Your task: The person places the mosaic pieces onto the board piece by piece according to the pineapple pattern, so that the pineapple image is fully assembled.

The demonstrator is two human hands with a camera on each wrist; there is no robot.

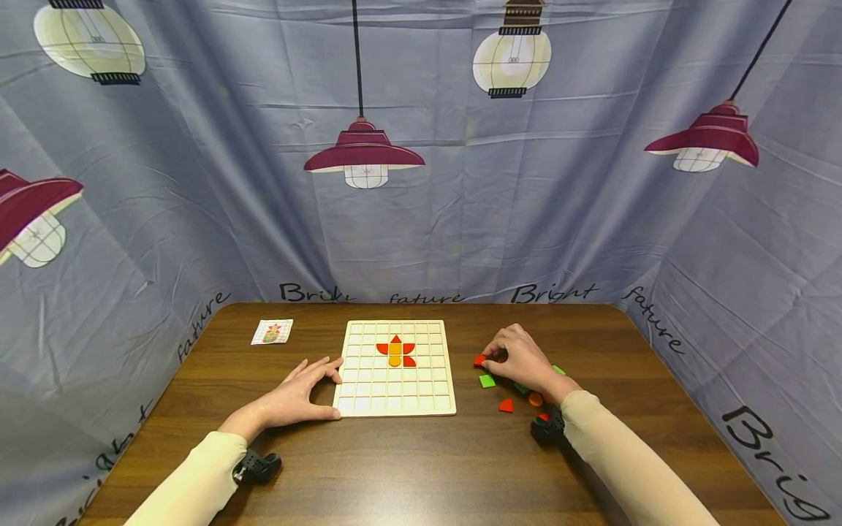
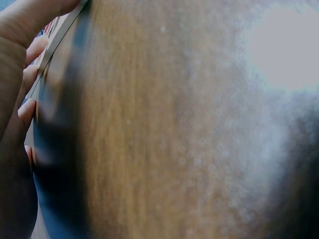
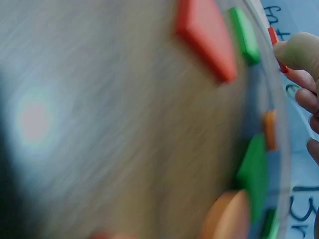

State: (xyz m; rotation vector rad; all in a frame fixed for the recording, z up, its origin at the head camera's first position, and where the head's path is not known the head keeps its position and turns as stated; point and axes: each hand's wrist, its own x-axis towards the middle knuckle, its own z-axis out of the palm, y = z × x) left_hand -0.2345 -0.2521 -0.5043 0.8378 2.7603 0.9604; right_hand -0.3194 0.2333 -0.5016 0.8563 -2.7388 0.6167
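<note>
A cream gridded board (image 1: pixel 395 403) lies on the wooden table, and my left hand (image 1: pixel 289 400) touches its left edge with thumb and fingers spread. On the grid sit a red triangle (image 1: pixel 396 339), a yellow-orange square (image 1: pixel 395 349), an orange disc (image 1: pixel 394 361) and three red curved-edge pieces (image 1: pixel 409 361). Right of the board, my right hand (image 1: pixel 526 363) pinches a red piece (image 3: pixel 274 42) between thumb and fingers; its full outline is hidden. Close by lie a green square (image 1: pixel 487 380) and a red curved-edge piece (image 1: pixel 506 405).
Under and beside the right wrist are more loose pieces, among them an orange disc (image 1: pixel 536 399) and several green ones. A small card (image 1: pixel 272 332) with a printed coloured pattern lies at the table's back left. A grey-blue curtain (image 1: pixel 408 241) hangs behind the table.
</note>
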